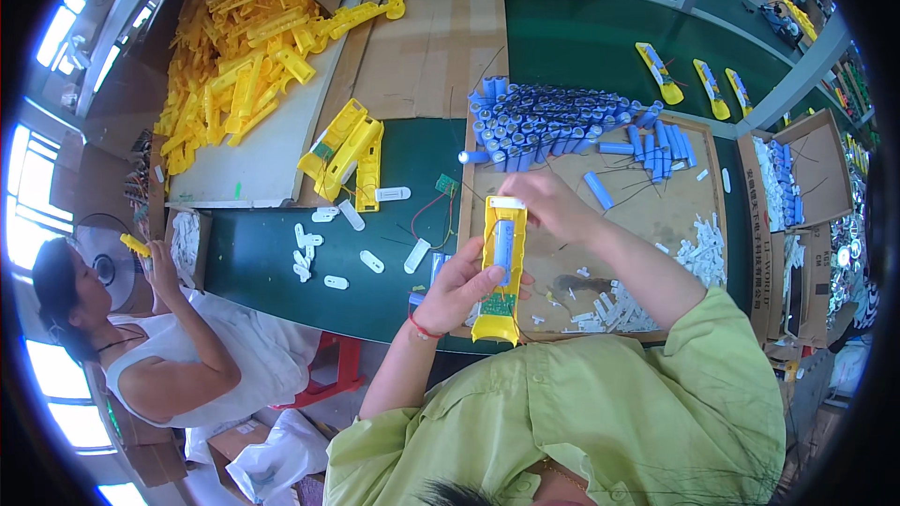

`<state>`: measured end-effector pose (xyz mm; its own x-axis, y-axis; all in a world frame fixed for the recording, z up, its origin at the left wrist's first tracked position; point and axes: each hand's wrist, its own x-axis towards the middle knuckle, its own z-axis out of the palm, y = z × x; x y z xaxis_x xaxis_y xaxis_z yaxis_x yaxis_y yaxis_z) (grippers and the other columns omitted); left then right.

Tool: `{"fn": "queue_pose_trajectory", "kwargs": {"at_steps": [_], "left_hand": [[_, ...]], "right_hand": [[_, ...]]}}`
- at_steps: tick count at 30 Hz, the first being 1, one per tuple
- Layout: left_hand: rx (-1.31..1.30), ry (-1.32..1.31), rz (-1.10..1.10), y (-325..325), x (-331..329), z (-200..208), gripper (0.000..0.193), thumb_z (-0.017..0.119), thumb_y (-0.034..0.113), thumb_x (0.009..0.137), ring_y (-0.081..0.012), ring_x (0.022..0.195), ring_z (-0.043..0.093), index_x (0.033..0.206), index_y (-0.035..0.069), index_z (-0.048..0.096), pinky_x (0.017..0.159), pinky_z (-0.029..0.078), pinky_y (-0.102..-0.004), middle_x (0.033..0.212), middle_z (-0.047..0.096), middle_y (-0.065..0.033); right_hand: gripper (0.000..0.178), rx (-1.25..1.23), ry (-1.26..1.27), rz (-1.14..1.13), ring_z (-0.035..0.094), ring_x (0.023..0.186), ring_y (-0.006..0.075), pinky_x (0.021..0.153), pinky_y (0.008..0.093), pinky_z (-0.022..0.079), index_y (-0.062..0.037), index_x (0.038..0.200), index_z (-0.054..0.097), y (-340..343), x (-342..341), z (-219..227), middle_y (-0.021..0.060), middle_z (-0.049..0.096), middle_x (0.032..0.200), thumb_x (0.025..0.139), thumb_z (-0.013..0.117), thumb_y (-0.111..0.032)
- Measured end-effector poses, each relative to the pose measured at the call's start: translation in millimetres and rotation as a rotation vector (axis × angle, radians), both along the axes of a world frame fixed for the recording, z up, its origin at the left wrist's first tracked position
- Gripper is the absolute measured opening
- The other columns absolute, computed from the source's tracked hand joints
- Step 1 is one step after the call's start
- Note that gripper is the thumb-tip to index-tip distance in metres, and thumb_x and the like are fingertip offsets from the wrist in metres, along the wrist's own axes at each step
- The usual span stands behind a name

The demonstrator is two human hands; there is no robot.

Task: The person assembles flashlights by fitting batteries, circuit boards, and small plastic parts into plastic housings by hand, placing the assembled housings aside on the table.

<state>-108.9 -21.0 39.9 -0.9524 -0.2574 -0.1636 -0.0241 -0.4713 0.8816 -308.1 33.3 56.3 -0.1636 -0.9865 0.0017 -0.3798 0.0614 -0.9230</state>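
Note:
My left hand (461,283) is closed around the side of a long yellow plastic casing (495,329), held upright in front of me over the table's near edge. Inside the open casing lie a blue cylindrical battery (503,251) and, below it, a green circuit board (499,305). A white end piece (506,202) sits at the casing's far end. There the bent fingers of my right hand (551,208) are closed on it, with their tips partly hidden.
Blue batteries with black wires (539,126) crowd a wooden tray (689,199), with small white parts (623,307) at its near side. A yellow casing heap (239,56) lies far left. Yellow casings (349,155) and white covers (372,261) rest nearer. A co-worker (173,347) sits left, holding a yellow piece.

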Motion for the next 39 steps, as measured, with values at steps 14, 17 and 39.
{"fn": "queue_pose_trajectory", "kwargs": {"at_steps": [14, 17, 39], "left_hand": [[-0.011, -0.016, 0.243, -6, -16, -3, 0.038, 0.046, 0.017, 0.094, -0.0188, 0.097, 0.058, 0.128, 0.002, 0.035, 0.081, 0.051, -0.0337, 0.110, 0.055, -0.0096], [-0.177, -0.064, 0.431, -35, -34, 2, 0.030, 0.047, 0.019, 0.095, -0.0083, 0.092, 0.052, 0.119, 0.002, 0.045, 0.076, 0.045, -0.0232, 0.101, 0.055, -0.0028], [-1.342, -0.876, 0.548, -271, 59, 29, 0.040, 0.067, 0.019, 0.075, -0.0280, 0.090, 0.060, 0.107, -0.001, 0.052, 0.081, 0.049, -0.0346, 0.096, 0.060, -0.0164]], "right_hand": [[0.028, 0.079, -0.564, -0.086, 0.051, 0.060, 0.0071, 0.052, 0.0238, 0.041, -0.0011, 0.093, 0.065, 7, 4, -17, 0.0007, 0.061, 0.076, 0.088, 0.058, -0.027], [0.027, 0.009, -0.425, -0.056, 0.053, 0.061, 0.0072, 0.053, 0.0241, 0.042, -0.0014, 0.090, 0.066, 13, 19, -23, 0.0000, 0.061, 0.072, 0.087, 0.059, -0.027], [0.032, 0.011, 1.093, -0.691, 0.050, 0.107, 0.0307, 0.089, 0.0403, 0.043, -0.0076, 0.104, 0.061, -106, -217, -29, 0.0119, 0.054, 0.111, 0.081, 0.062, -0.031]]}}
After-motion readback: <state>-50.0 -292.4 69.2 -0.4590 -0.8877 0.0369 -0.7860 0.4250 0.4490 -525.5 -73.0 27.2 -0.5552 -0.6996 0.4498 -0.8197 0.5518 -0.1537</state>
